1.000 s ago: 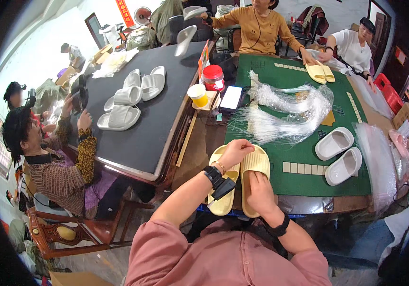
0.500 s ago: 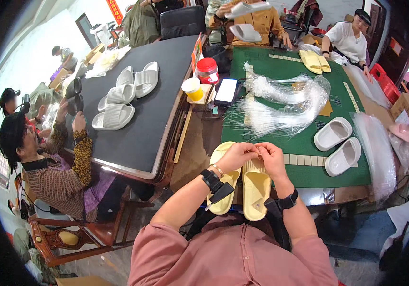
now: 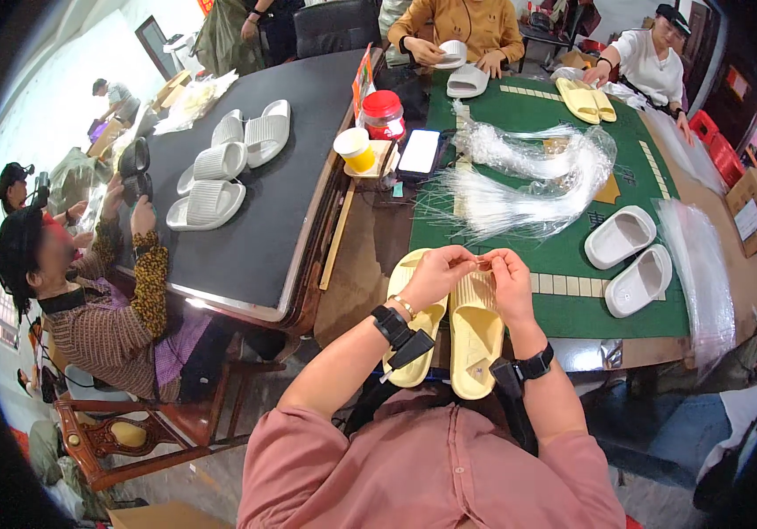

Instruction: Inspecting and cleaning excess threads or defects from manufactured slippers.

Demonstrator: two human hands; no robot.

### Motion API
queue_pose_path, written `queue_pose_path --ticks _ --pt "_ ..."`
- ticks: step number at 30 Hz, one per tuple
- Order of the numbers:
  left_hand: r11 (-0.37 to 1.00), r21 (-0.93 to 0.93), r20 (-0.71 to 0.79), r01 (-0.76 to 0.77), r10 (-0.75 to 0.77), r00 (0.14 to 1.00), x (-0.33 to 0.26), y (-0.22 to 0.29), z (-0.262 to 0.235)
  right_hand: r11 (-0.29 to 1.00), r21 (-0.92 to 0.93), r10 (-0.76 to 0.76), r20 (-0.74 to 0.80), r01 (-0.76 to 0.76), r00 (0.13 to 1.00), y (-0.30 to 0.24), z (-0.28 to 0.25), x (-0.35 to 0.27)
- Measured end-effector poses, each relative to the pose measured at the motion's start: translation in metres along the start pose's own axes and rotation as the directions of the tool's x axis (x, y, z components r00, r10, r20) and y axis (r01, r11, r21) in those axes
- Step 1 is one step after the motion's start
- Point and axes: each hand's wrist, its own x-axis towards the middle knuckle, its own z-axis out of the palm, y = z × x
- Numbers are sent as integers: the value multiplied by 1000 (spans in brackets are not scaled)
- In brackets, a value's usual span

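Two pale yellow slippers, a left one (image 3: pixel 412 363) and a right one (image 3: pixel 474 342), lie side by side at the near table edge, toes away from me. Above their toe ends, my left hand (image 3: pixel 438 275) and my right hand (image 3: pixel 510 282) meet with thumbs and forefingers pinched. Whatever is between the fingertips is too small to make out. A small tag (image 3: pixel 477 370) sits in the right slipper's heel. Beyond my hands lies a bundle of thin white plastic strands (image 3: pixel 511 207), partly in clear wrap.
White slippers (image 3: pixel 630 264) and clear plastic bags (image 3: pixel 697 282) lie to the right. A yellow cup (image 3: pixel 356 157), red-lidded jar (image 3: pixel 384 119) and phone (image 3: pixel 419 152) stand left of the strands. Other people handle slippers around the green table (image 3: pixel 555 322) and dark table (image 3: pixel 220 264).
My hands stay pinched together over the yellow slippers, barely shifted. Across the table, a person's white slippers have come down from mid-air to the tabletop. Another person's hand now reaches the far yellow pair.
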Motion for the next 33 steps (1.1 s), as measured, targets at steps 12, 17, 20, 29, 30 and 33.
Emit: queue_pose_path --ticks 12,17,20,29,30,33 --pt "991 136 -75 13 -3 997 -3 4 3 995 -89 -45 -27 43 999 -6 6 -5" --pt "986 165 -99 17 -1 995 -4 8 4 979 -189 -83 -17 78 996 -5 5 -6" --pt "989 150 -108 13 3 994 -4 9 4 977 -196 -96 -24 89 995 -1 6 -6" --pt "987 157 -117 15 4 993 -4 1 6 939 -328 -134 -70 104 988 -1 8 -7" --pt "991 128 -127 -27 43 991 -3 0 8 942 -315 -134 -48 112 990 -3 8 -8" --pt "990 122 -128 -65 80 989 -4 0 8 858 -490 -200 -37 157 979 -8 9 -9"
